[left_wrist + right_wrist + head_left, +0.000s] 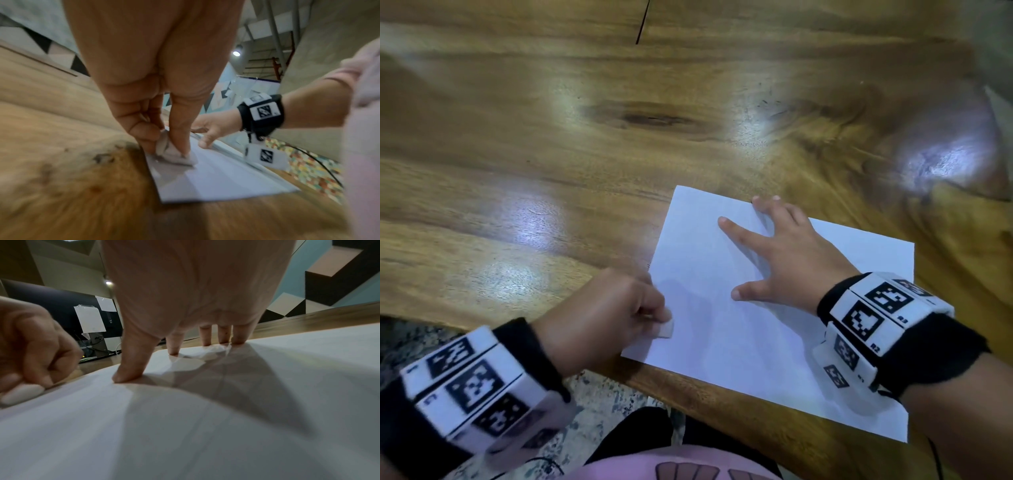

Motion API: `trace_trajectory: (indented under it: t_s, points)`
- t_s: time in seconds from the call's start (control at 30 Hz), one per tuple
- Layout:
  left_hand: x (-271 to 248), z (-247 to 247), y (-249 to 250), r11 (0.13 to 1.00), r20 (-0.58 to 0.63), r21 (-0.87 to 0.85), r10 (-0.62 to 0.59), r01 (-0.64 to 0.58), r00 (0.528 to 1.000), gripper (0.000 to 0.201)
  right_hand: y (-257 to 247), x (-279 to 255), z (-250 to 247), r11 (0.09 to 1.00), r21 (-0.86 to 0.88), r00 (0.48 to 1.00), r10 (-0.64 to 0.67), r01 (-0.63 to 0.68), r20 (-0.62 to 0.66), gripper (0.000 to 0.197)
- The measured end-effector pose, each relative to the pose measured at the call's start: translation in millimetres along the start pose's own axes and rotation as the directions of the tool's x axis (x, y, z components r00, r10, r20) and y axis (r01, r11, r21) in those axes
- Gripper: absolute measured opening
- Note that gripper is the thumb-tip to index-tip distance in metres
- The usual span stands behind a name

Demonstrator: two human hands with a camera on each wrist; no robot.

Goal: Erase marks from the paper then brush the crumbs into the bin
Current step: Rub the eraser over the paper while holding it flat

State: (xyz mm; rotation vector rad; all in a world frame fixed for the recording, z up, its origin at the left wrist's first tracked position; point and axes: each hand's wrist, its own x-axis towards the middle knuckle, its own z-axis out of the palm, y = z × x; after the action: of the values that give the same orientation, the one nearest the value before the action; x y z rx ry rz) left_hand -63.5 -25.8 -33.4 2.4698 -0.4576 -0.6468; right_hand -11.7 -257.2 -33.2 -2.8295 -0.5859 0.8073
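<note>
My left hand (599, 315) is closest to the head camera, down at the near edge of the tabletop (551, 144), pinching a small white eraser (666, 329) between thumb and curled fingers. The eraser end is pressed on the paper (722, 342) right at its left edge, close to the paper's near-left corner; the left wrist view shows the eraser (174, 155) squashed flat against the sheet, so I judge I'm mid-rub here. The grip is low and tight, probably so the eraser doesn't fold or skid off onto the wood. My right hand (784, 260) is spread flat on the paper toward its far edge, fingers straight and splayed, thumb out toward me; in the right wrist view the fingertips (127, 376) bear straight down on the sheet. That's there to pin the paper so rubbing doesn't drag or crease it. The paper lies angled on the tabletop, its near-right corner at the near edge, maybe slightly overhanging, can't tell for sure. I see no marks on the sheet in any view; too faint or blurred. Crumbs not visible either. No bin in view, so the brushing step looks not yet begun. Risk: rubbing so near the paper's edge could buckle it, since my pinning hand is well apart from the eraser.
</note>
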Motion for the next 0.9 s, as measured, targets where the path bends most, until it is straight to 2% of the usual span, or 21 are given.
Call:
trace_trajectory:
  t_s: [0.07,0.13,0.2,0.23,0.3,0.4,0.47,0.57,0.63,0.7,0.77,0.83,0.9]
  points:
    - [18,-7,5,1.0,-0.113,0.001,-0.018,0.018,0.993,0.022,0,0,1,1.0,0.002,1.0,0.0,0.0,0.001,0.094]
    - [41,-15,12,0.999,-0.259,0.036,-0.027,0.038,0.966,0.018,0,0,1,1.0,0.008,1.0,0.003,-0.003,-0.001,0.094]
    - [51,-16,14,0.997,-0.29,0.072,-0.01,0.033,0.957,0.01,0,1,1,1.0,0.01,1.0,0.003,-0.003,-0.003,0.094]
    - [47,-13,13,0.997,-0.269,0.073,0.017,0.002,0.963,0.008,0,1,1,1.0,0.011,1.0,0.002,-0.002,-0.002,0.094]
    - [28,-6,8,0.997,-0.151,0.037,0.068,-0.063,0.986,0.017,0,1,0,1.0,0.014,1.0,0.003,-0.003,0.0,0.093]
    - [5,0,3,0.999,0.034,-0.028,0.022,-0.021,0.999,0.015,1,0,1,1.0,0.027,1.0,0.002,-0.002,0.0,0.094]
    - [12,-3,1,1.0,0.022,-0.006,0.019,-0.019,1.0,0.01,1,1,1,0.999,0.04,1.0,-0.002,0.003,-0.009,0.094]
    - [41,-14,8,0.999,-0.191,0.044,0.016,-0.008,0.981,0.007,1,1,2,0.999,0.044,1.0,-0.003,0.003,-0.011,0.094]
    - [53,-15,12,0.999,-0.264,0.052,0.003,0.011,0.965,0.006,1,1,1,1.0,0.031,1.0,-0.003,0.003,-0.008,0.094]
    - [45,-7,11,0.998,-0.229,0.054,0.04,-0.028,0.973,0.011,1,1,1,1.0,0.024,1.0,-0.005,0.005,-0.005,0.094]
    - [26,2,6,0.998,-0.108,0.008,0.07,-0.07,0.992,0.018,2,1,1,1.0,0.023,1.0,-0.007,0.007,-0.002,0.094]
    - [8,7,4,0.997,0.005,-0.022,0.075,-0.075,0.997,0.012,2,1,1,1.0,0.024,1.0,-0.012,0.012,-0.002,0.094]
    - [5,8,3,0.997,0.021,-0.035,0.064,-0.064,0.998,0.008,2,1,2,1.0,0.019,1.0,-0.016,0.017,-0.008,0.094]
